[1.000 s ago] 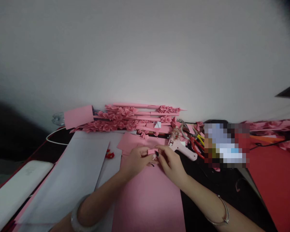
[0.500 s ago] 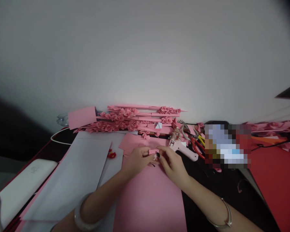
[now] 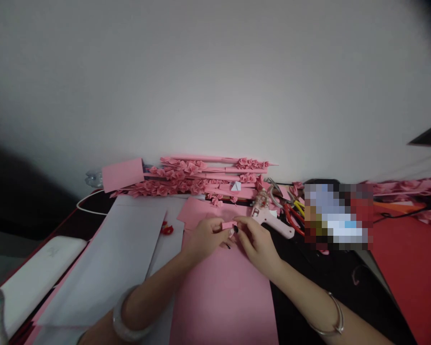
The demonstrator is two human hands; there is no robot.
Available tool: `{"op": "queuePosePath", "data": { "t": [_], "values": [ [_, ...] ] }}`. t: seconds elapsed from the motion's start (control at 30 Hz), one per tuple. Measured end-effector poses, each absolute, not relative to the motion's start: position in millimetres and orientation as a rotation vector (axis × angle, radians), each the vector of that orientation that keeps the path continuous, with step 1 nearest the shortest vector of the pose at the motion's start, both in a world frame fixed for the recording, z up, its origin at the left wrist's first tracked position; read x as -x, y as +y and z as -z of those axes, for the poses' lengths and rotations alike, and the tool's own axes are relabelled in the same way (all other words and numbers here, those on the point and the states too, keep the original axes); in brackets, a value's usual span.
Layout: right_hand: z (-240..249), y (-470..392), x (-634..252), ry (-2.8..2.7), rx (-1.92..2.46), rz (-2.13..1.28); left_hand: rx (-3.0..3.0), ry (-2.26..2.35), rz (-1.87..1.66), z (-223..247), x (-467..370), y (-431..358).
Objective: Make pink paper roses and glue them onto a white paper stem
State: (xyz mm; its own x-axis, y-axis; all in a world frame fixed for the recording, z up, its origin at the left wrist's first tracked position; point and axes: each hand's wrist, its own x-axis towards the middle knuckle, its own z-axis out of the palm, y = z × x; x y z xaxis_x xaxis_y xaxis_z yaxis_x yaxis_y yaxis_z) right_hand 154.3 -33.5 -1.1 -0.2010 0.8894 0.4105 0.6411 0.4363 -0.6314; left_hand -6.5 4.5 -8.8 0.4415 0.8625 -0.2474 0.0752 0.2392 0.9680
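A small folded piece of pink paper (image 3: 229,225) is pinched between my two hands, above a large pink sheet (image 3: 224,297). My left hand (image 3: 205,238) grips its left side with thumb and fingers closed. At its right end, the thumb and fingertips of my right hand (image 3: 257,243) are closed on the same piece. The fingers partly hide the folds. Smaller pink sheets (image 3: 194,211) lie just beyond the left hand, and a pale pink glue gun (image 3: 275,223) rests past the right hand.
Rows of pink paper flowers (image 3: 179,184) line the wall. Pliers (image 3: 292,218) lie at the back right, beside a blurred-out patch. White sheets (image 3: 104,268) and a white power strip-like box (image 3: 39,282) occupy the left; red card (image 3: 413,268) covers the far right.
Both hands stay in nearly the same place, still pinching the small pink paper. Only slight finger movement and a small shift of the camera show.
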Motion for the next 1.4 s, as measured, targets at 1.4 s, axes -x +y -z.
{"op": "queuePosePath", "data": {
  "t": [1.4],
  "values": [
    [16,-101,-333,-1.718,2.299,0.429,-1.199,0.970,-0.699,6,4,3]
  ]
}}
